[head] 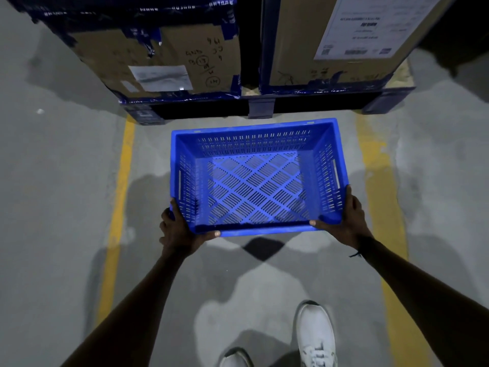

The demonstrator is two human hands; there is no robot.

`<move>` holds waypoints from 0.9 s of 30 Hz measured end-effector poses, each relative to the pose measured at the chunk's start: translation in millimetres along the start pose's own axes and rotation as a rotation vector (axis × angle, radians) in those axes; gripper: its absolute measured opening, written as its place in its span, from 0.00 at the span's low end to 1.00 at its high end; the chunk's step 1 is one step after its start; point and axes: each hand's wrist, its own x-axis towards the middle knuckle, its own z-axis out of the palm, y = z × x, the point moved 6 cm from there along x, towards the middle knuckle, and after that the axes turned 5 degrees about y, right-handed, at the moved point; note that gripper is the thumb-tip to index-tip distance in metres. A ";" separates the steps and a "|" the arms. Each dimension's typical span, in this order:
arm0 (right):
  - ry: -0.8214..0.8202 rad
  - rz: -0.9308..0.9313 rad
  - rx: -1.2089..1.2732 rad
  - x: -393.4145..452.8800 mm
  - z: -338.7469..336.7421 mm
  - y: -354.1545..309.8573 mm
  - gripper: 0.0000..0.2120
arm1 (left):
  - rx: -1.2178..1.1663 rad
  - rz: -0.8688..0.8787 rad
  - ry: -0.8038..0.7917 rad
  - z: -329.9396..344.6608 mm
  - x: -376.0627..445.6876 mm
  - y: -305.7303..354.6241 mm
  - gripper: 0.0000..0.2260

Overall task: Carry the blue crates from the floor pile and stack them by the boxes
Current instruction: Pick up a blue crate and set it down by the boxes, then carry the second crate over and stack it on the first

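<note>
An empty blue crate with slotted walls and a lattice bottom hangs in front of me above the grey floor. My left hand grips its near left corner, thumb over the rim. My right hand grips the near right corner the same way. Just beyond the crate stand two large cardboard boxes, the left box and the right box, both edged with blue tape. The floor pile of crates is out of view.
The boxes rest on a dark pallet. Two yellow floor lines, a left line and a right line, frame the lane where I stand. My white shoes are at the bottom of the view.
</note>
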 end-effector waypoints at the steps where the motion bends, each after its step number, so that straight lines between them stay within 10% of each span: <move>1: -0.012 0.010 -0.015 -2.9 -4.8 -2.7 0.68 | 0.044 -0.015 -0.003 -4.1 -5.6 5.3 0.67; 8: 0.070 -0.102 0.090 -60.0 -95.7 -93.6 0.38 | 0.055 0.149 0.059 -91.2 -72.8 87.0 0.43; 27: 0.322 -0.070 0.510 -374.6 -478.1 -269.0 0.17 | -0.301 0.560 0.045 -461.5 -392.1 402.0 0.23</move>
